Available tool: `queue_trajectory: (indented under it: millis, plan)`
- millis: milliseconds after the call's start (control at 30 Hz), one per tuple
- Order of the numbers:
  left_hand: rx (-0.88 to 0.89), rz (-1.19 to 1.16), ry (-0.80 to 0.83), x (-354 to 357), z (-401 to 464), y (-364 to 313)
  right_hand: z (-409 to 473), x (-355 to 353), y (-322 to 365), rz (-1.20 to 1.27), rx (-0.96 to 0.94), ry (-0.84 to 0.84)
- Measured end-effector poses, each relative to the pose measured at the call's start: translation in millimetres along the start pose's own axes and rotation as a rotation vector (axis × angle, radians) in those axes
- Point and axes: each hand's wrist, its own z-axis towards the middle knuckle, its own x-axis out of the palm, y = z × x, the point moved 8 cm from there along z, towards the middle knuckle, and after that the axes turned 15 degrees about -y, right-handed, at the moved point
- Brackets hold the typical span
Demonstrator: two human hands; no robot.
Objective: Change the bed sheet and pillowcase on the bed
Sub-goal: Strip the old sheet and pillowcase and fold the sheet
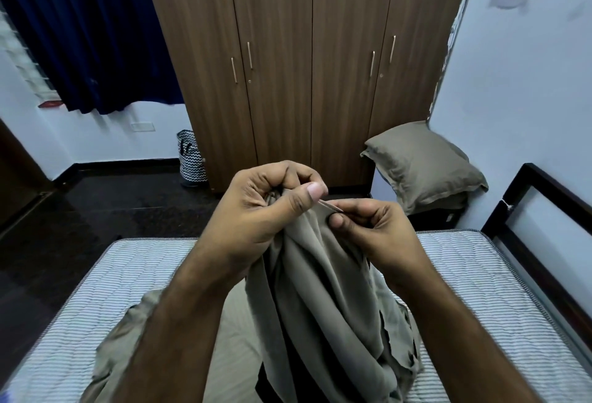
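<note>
I hold an olive-grey bed sheet (320,300) bunched up over the bare striped mattress (480,290). My left hand (256,210) grips a gathered bunch of its top edge, fingers curled round the cloth. My right hand (374,229) pinches the sheet's hem just to the right, thumb against fingers. The rest of the sheet hangs down in folds and spreads on the mattress below my arms. A pillow (423,162) in a matching olive-grey case lies beyond the far right corner of the bed, on a dark stand.
A brown wardrobe (304,66) with closed doors stands straight ahead. A zigzag-patterned laundry basket (190,159) sits by its left side on the dark floor. Dark blue curtains (89,34) hang at left. The dark bed frame (538,232) runs along the right wall.
</note>
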Motion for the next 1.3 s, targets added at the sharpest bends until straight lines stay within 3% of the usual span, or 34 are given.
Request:
queue_trajectory:
  millis: [133,300,467,700,767,867,1000,1133,1300]
  plan:
    - [-0.082,-0.15,-0.008,-2,-2,4,-3,5,10,-0.119,-0.115,0.027]
    - [-0.191,-0.41,0.103,12,-10,3,-7,13,15,-0.198,-0.18,0.04]
    - [-0.133,-0.286,0.062,2,-3,2,-6,8,12,-0.389,-0.232,0.055]
    - [-0.234,-0.419,0.027,0,-7,5,-6,12,19,-0.489,-0.302,0.061]
    - [-0.203,-0.269,-0.018,-6,-5,9,-7,12,19,-0.542,-0.327,0.068]
    - [-0.01,0.273,-0.071,-19,2,12,-10,11,18,-0.59,-0.344,0.067]
    - [0.029,0.743,0.021,-23,0,27,-18,19,18,-0.531,-0.309,0.095]
    - [0.077,0.813,0.087,-19,-5,28,-23,23,19,-0.553,-0.319,0.119]
    - [0.066,0.628,0.165,-5,-17,23,-27,23,14,-0.499,-0.278,0.144]
